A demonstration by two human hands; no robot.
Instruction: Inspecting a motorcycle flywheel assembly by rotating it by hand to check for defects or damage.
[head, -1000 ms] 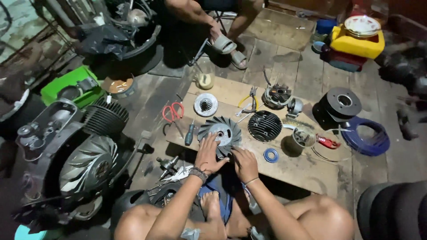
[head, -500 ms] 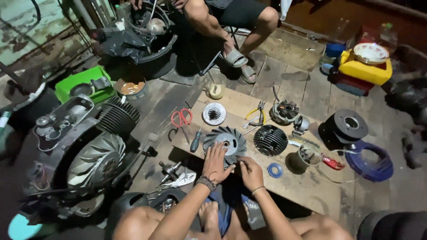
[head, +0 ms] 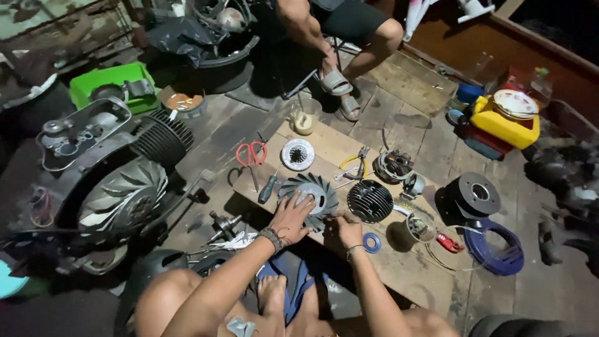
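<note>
Person seated low at a wooden board on the plank floor, used as a desk [head: 399,281].

Left hand [head: 292,218] lies flat on the near edge of a round finned fan wheel [head: 310,198], fingers spread wide over the blades, not curled round anything. Right hand [head: 346,229] sits just beside the wheel at its near right edge, fingers curled narrow; cannot tell whether they pinch something small or only rest on the board.

The fan wheel lies flat on the board, near its middle. Touching or nearly touching it on the right: a dark finned cylinder head [head: 370,201]. To its left, a screwdriver [head: 267,188] and red-handled scissors [head: 251,155]. Beyond it, a small white round disc [head: 297,154] and yellow-handled pliers [head: 354,163]. A roll of blue tape [head: 372,243] lies near the right hand.

Handling, as a judgement: the wheel looks like cast metal, stiff, fairly heavy for its size. The blades are thin and could bend or cut; likely oily, so slippery. Best taken by the outer rim with both hands, or at the hub, not by single blades.

Another person's sandalled feet [head: 340,90] are at the far side.
</note>
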